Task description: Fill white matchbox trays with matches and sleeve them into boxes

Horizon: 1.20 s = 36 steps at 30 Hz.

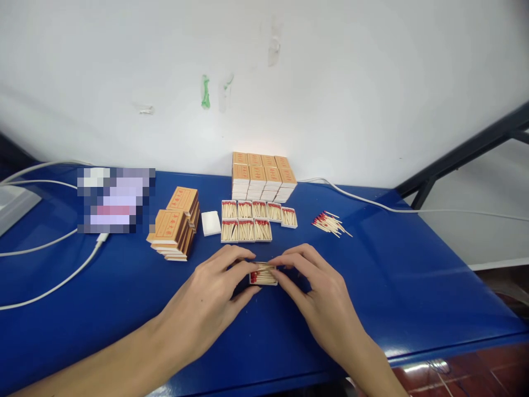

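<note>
My left hand [209,295] and my right hand [320,289] meet over a small open matchbox tray [263,275] full of red-tipped matches on the blue table [413,286]. Fingers of both hands pinch the tray's edges and touch the matches lying in it. Just beyond my hands lie two rows of filled open trays [252,220]. A loose pile of matches [330,224] lies to the right. An empty white tray [211,223] sits left of the rows.
A block of stacked closed matchboxes [263,176] stands by the wall. Piles of orange box sleeves [176,223] lie at the left. White cables [53,286] cross the table's left side, another cable [372,203] runs right. A blurred object [113,199] lies far left.
</note>
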Each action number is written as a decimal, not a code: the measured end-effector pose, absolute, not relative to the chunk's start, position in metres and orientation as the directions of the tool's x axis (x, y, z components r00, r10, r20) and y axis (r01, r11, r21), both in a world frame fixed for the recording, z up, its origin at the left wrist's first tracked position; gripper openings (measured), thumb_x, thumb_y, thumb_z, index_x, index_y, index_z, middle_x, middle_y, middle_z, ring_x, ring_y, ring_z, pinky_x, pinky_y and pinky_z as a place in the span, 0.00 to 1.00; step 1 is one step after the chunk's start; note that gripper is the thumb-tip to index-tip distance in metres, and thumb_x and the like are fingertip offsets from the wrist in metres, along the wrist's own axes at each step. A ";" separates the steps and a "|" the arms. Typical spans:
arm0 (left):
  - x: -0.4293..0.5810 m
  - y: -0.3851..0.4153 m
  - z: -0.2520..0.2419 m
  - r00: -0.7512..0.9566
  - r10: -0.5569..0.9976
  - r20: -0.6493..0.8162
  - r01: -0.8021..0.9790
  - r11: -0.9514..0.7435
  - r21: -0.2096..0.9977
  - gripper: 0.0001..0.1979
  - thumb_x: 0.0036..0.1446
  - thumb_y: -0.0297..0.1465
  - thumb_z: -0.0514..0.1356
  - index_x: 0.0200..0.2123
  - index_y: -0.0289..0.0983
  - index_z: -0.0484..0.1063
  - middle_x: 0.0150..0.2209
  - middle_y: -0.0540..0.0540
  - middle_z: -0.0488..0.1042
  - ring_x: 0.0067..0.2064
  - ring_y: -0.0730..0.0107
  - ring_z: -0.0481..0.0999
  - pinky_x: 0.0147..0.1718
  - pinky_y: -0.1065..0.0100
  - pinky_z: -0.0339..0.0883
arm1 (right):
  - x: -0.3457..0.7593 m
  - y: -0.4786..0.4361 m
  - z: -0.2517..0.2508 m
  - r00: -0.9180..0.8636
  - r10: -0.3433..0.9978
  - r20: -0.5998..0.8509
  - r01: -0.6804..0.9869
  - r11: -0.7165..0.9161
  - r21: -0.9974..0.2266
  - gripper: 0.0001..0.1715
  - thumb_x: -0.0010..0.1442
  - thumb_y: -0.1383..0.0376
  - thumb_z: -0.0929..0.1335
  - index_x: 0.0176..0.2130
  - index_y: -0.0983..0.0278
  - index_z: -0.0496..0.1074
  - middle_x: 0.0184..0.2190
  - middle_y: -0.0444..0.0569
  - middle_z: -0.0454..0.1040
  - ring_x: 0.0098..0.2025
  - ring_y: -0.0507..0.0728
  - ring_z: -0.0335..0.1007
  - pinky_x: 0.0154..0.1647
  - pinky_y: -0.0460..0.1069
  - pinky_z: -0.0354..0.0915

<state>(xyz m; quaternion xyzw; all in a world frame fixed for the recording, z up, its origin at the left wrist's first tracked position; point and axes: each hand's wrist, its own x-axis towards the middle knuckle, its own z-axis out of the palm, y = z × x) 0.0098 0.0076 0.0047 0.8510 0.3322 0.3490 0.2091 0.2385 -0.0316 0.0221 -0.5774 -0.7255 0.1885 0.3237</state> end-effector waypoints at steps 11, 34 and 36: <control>0.010 0.011 0.009 0.585 0.695 0.418 0.389 -0.693 0.607 0.10 0.72 0.23 0.66 0.53 0.40 0.79 0.51 0.45 0.81 0.50 0.61 0.82 0.48 0.60 0.82 | 0.235 -0.032 0.023 -0.028 0.976 0.214 0.654 0.180 -0.735 0.07 0.75 0.64 0.71 0.46 0.57 0.82 0.39 0.47 0.81 0.38 0.57 0.78 0.42 0.52 0.76; 0.006 0.006 0.009 0.544 0.805 0.239 0.458 -0.523 0.719 0.36 0.69 0.22 0.69 0.72 0.52 0.63 0.62 0.47 0.76 0.61 0.59 0.81 0.60 0.55 0.80 | 0.235 -0.037 0.021 -0.242 0.950 0.197 0.662 0.310 -0.682 0.22 0.75 0.64 0.73 0.64 0.52 0.72 0.58 0.48 0.79 0.59 0.60 0.75 0.60 0.57 0.75; 0.006 0.006 0.010 0.540 0.808 0.237 0.459 -0.518 0.722 0.36 0.68 0.22 0.70 0.71 0.53 0.63 0.63 0.47 0.76 0.61 0.59 0.81 0.61 0.54 0.79 | 0.237 -0.037 0.021 -0.225 0.948 0.223 0.671 0.317 -0.670 0.20 0.75 0.64 0.73 0.63 0.53 0.72 0.56 0.48 0.79 0.57 0.59 0.76 0.58 0.56 0.76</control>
